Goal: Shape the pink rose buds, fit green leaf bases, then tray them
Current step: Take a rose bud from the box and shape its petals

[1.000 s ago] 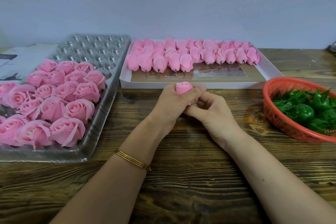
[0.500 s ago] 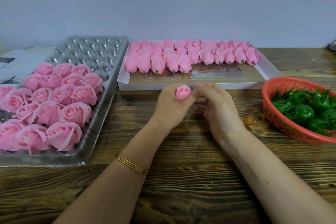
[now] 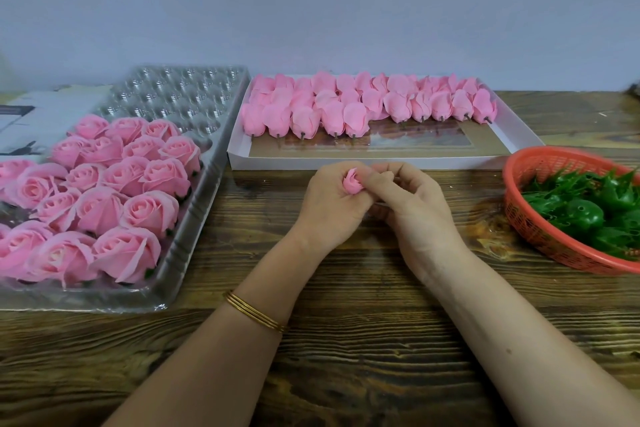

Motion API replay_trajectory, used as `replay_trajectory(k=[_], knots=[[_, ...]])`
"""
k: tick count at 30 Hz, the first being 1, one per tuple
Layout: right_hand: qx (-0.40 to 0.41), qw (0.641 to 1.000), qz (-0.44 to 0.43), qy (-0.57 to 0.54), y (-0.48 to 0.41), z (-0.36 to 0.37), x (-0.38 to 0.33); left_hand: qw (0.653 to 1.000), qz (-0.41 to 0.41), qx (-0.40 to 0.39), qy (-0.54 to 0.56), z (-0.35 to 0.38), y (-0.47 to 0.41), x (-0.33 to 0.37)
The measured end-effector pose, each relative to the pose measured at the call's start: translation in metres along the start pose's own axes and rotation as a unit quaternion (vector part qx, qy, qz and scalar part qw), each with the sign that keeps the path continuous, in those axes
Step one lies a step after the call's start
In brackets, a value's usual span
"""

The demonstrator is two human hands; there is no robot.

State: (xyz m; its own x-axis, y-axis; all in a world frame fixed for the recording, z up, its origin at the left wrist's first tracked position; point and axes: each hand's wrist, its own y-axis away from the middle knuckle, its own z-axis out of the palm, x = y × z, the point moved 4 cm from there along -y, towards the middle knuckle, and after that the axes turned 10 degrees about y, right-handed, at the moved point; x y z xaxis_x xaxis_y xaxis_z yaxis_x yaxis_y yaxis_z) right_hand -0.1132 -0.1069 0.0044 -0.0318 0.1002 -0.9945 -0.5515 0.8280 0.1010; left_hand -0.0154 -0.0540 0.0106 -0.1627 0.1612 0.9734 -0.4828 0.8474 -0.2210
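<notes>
My left hand (image 3: 325, 208) is curled round the pink rose bud (image 3: 352, 183), holding it over the wooden table (image 3: 346, 340), just in front of the white box (image 3: 381, 162). My right hand (image 3: 415, 208) pinches the bud's right edge between thumb and forefinger. Half a second earlier, the right fingers lay looser beside the bud. They have since closed onto it, and the bud has tipped toward them.

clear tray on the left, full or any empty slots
Partly full: the clear tray holds finished roses in its near rows; its far cups are empty.
</notes>
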Motion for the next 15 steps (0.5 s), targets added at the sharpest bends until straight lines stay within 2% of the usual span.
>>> replay_trajectory(k=[4, 7, 10, 12, 15], knots=[[0.038, 0.998, 0.014, -0.052, -0.003, -0.002, 0.003, 0.999, -0.005, 0.025, 0.027, 0.001, 0.000, -0.002], [0.052, 0.998, -0.004, 0.023, -0.005, -0.005, 0.005, 0.998, 0.023, 0.063, 0.009, 0.000, -0.001, 0.001], [-0.002, 0.992, -0.066, 0.109, -0.001, 0.002, 0.003, 0.995, 0.021, 0.067, 0.066, 0.002, -0.001, 0.003], [-0.026, 0.986, -0.097, 0.133, 0.002, 0.007, 0.001, 0.992, 0.001, 0.061, 0.110, 0.003, 0.001, 0.003], [-0.020, 0.982, -0.130, 0.137, 0.002, 0.008, -0.001, 0.984, -0.028, 0.066, 0.161, 0.005, 0.000, -0.001]])
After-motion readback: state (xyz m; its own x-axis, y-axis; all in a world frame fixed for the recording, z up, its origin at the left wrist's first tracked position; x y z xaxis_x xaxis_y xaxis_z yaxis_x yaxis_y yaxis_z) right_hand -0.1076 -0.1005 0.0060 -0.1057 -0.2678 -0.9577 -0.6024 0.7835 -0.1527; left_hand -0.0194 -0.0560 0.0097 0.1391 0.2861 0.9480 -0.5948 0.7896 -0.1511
